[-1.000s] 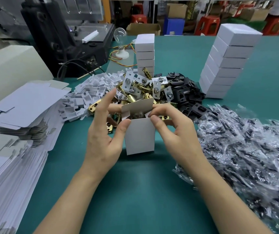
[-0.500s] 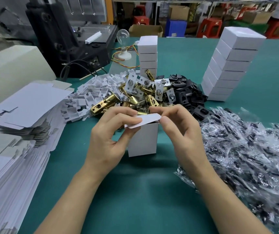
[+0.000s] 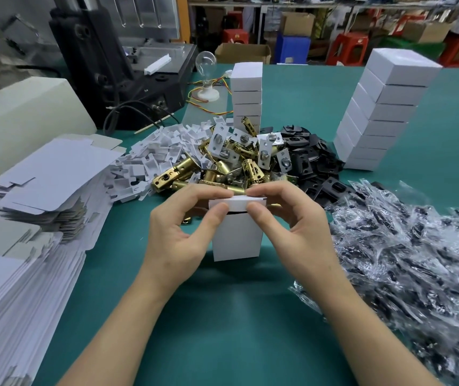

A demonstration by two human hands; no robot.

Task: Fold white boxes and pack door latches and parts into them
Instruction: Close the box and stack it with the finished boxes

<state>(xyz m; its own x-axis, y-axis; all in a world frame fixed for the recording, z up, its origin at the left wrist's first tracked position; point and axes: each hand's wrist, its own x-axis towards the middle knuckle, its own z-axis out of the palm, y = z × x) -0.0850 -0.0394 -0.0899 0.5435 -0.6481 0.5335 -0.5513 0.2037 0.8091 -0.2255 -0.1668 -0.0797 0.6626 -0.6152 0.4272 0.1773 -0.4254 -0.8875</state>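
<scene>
A small white box [image 3: 236, 238] stands upright on the green table, in the middle of the view. Its top lid flap [image 3: 236, 203] lies nearly flat over the opening, with a thin dark gap under it. My left hand [image 3: 184, 232] pinches the flap's left end between thumb and fingers. My right hand [image 3: 286, 221] pinches its right end the same way. Just behind the box lies a heap of brass door latches [image 3: 222, 165]. The box's contents are hidden.
Flat white box blanks [image 3: 36, 185] are stacked at left. White plastic parts [image 3: 156, 151] and black plates [image 3: 309, 157] flank the latches. Bagged parts [image 3: 417, 260] spread at right. Two towers of shut boxes [image 3: 378, 112] [image 3: 246, 93] stand behind. A black machine [image 3: 117, 71] sits far left.
The lid flap stood upright over the open box; both hands have folded it forward and down until it lies almost flat on top.
</scene>
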